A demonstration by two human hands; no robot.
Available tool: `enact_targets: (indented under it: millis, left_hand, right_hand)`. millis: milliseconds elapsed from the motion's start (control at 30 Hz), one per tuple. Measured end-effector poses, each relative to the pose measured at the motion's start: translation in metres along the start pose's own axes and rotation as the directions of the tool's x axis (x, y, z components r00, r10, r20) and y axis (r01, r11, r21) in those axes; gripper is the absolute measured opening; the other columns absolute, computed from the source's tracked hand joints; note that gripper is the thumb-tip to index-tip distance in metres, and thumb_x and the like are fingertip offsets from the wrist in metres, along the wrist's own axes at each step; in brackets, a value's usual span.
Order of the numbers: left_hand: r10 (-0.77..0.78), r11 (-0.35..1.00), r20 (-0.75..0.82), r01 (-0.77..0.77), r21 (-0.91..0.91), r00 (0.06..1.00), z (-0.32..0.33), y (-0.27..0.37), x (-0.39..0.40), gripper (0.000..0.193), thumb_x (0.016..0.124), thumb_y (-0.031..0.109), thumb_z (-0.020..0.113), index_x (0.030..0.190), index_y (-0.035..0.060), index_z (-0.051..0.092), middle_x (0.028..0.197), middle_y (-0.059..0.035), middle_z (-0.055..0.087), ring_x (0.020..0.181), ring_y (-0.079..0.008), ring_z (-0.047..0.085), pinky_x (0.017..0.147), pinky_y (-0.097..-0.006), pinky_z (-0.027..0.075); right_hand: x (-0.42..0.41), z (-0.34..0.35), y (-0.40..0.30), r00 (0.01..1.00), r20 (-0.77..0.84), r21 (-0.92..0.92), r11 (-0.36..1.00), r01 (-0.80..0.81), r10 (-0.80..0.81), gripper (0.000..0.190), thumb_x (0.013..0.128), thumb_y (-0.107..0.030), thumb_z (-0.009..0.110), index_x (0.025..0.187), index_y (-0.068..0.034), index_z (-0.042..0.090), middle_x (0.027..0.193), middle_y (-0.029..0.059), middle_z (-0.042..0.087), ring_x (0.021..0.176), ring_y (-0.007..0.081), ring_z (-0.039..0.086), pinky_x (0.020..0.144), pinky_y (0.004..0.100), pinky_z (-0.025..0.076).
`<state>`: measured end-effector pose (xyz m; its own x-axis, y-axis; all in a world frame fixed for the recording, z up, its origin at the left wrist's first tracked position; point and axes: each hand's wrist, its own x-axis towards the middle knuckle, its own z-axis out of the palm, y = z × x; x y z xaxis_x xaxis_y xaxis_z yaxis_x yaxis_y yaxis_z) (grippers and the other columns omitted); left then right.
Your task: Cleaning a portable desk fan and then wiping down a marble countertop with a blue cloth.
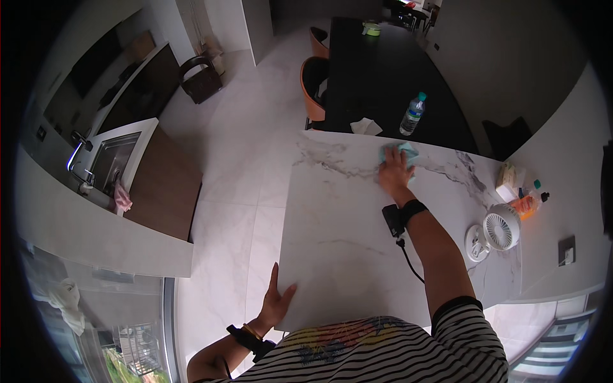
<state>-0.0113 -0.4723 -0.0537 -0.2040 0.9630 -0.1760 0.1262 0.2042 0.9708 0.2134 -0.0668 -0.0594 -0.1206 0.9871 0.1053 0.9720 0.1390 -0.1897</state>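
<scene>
My right hand (396, 173) presses a light teal cloth (409, 152) onto the far edge of a white marble-patterned countertop (335, 215). Part of the cloth is hidden beneath the palm and fingers. Around that wrist is a black band with a small black device (393, 220) and a cable. My left hand (278, 301) is at the counter's left edge, near the front corner, thumb and fingers apart. Nothing is held in it. Whether it rests on the edge or is just beside it, I cannot tell.
A white desk fan (501, 227), a tissue box (507, 182) and a bottle of orange liquid (526, 205) stand at the counter's right. Beyond, a black table (378, 72) bears a water bottle (413, 115) and crumpled white tissue (366, 126). Leftward is a sink (115, 155).
</scene>
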Motion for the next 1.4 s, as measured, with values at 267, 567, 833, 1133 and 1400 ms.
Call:
enact_targets:
  millis: [267, 567, 833, 1133, 1400]
  left_hand:
    - [-0.096, 0.995, -0.037, 0.097, 0.023, 0.995, -0.001, -0.002, -0.004, 0.076, 0.097, 0.014, 0.055, 0.154, 0.0039, 0.005, 0.139, -0.0215, 0.047, 0.125, -0.0255, 0.050, 0.104, -0.0343, 0.041]
    - [-0.088, 0.996, 0.010, 0.088, 0.003, 0.996, 0.002, 0.010, 0.004, 0.068, 0.097, 0.011, 0.053, 0.152, 0.0027, 0.015, 0.140, -0.0188, 0.046, 0.127, -0.0246, 0.047, 0.106, -0.0352, 0.038]
    - [-0.005, 0.999, 0.014, 0.006, -0.045, 1.000, 0.002, -0.002, 0.005, 0.063, 0.097, 0.011, 0.053, 0.150, -0.0003, 0.020, 0.137, -0.0178, 0.048, 0.125, -0.0234, 0.047, 0.106, -0.0344, 0.037]
    - [-0.062, 0.994, 0.055, 0.066, -0.082, 0.997, -0.003, -0.008, 0.002, 0.057, 0.103, 0.024, 0.042, 0.150, 0.0015, 0.020, 0.139, -0.0162, 0.046, 0.126, -0.0217, 0.045, 0.105, -0.0336, 0.037]
    - [-0.003, 0.997, 0.076, 0.009, -0.080, 0.997, -0.004, -0.008, 0.001, 0.055, 0.105, 0.028, 0.036, 0.151, 0.0035, 0.019, 0.141, -0.0157, 0.044, 0.127, -0.0212, 0.043, 0.107, -0.0335, 0.035]
  right_hand:
    - [-0.117, -0.005, -0.126, 0.417, -0.037, 0.272, 0.393, 0.878, -0.908, 0.047, 0.091, -0.019, 0.053, 0.138, -0.017, 0.048, 0.149, 0.0078, 0.037, 0.142, 0.0302, 0.029, 0.107, 0.0648, 0.026]
    - [0.020, -0.027, 0.156, 0.991, -0.105, 0.052, 0.996, -0.079, 0.084, 0.051, 0.092, -0.028, 0.048, 0.143, -0.029, 0.043, 0.155, 0.0046, 0.031, 0.145, 0.0282, 0.024, 0.113, 0.0634, 0.019]
    - [-0.019, -0.029, 0.169, 0.922, -0.118, -0.044, 0.925, -0.377, 0.370, 0.054, 0.092, -0.028, 0.046, 0.145, -0.025, 0.039, 0.155, 0.0031, 0.031, 0.145, 0.0292, 0.023, 0.106, 0.0714, 0.021]
    - [-0.242, -0.054, -0.050, 0.434, 0.058, 0.366, 0.423, 0.829, -0.899, 0.046, 0.093, -0.022, 0.053, 0.139, -0.023, 0.048, 0.151, 0.0041, 0.036, 0.144, 0.0262, 0.025, 0.112, 0.0636, 0.017]
    - [-0.171, -0.058, 0.069, 0.882, 0.004, 0.239, 0.857, 0.457, -0.472, 0.049, 0.092, -0.019, 0.057, 0.140, -0.026, 0.047, 0.149, 0.0054, 0.037, 0.141, 0.0303, 0.031, 0.114, 0.0582, 0.022]
